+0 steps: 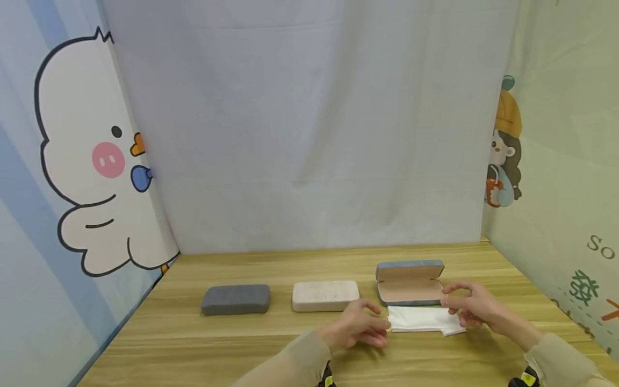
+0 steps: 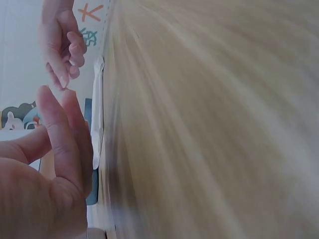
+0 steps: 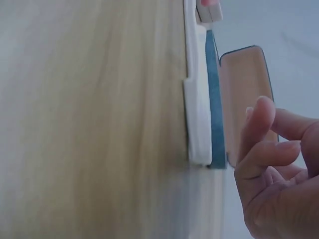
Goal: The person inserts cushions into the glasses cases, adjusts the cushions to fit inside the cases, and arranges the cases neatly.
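A folded white cloth (image 1: pixel 420 319) lies flat on the table, one corner sticking out at its front right. Just behind it stands a blue glasses case (image 1: pixel 410 282), lid raised, its pinkish-beige inside showing. My left hand (image 1: pixel 357 325) is at the cloth's left end, fingers fairly straight and nothing in them. Over the right end hovers my right hand (image 1: pixel 471 306), its fingers loosely bent and holding nothing. In the right wrist view, the right fingers (image 3: pixel 259 124) overlap the case's lid, with the cloth (image 3: pixel 199 114) below them.
A closed white glasses case (image 1: pixel 325 296) sits left of the open one, close behind my left hand. Farther left is a closed grey glasses case (image 1: pixel 236 299). The wood-grain table (image 1: pixel 203 355) ends at a pale curtain (image 1: pixel 309 134), with printed cloth walls on both sides.
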`<state>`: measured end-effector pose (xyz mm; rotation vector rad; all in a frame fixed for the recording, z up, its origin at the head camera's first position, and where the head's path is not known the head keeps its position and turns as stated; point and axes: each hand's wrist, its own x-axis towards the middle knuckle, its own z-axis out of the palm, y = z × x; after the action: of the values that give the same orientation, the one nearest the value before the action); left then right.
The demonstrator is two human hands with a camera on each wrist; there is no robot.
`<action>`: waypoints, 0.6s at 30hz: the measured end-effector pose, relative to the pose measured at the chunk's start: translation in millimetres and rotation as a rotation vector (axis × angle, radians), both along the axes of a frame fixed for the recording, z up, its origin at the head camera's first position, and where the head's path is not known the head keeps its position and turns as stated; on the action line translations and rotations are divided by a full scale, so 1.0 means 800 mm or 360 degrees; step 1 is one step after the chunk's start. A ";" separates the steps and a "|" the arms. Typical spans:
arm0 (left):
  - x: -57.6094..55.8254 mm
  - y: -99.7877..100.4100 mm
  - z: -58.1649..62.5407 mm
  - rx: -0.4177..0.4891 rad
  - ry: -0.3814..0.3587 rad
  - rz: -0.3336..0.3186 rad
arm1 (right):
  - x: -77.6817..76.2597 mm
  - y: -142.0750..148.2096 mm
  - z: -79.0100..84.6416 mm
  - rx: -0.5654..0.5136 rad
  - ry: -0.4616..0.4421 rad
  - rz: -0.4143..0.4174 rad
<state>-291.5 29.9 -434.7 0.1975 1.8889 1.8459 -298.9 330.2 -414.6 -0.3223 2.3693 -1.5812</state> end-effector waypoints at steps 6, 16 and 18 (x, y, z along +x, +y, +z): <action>0.002 0.019 -0.003 0.0070 -0.0002 0.0089 | 0.007 0.016 -0.010 0.0132 -0.0066 -0.0044; 0.001 0.043 -0.011 0.0031 -0.0005 0.0272 | 0.014 0.007 -0.016 0.0251 -0.0166 -0.0162; 0.001 0.047 -0.012 0.0016 -0.0001 0.0290 | 0.014 0.007 -0.018 0.0256 -0.0161 -0.0165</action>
<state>-290.6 67.5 -444.2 0.0283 1.9536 1.9728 -287.9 335.9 -429.2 -0.0854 2.4500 -1.4017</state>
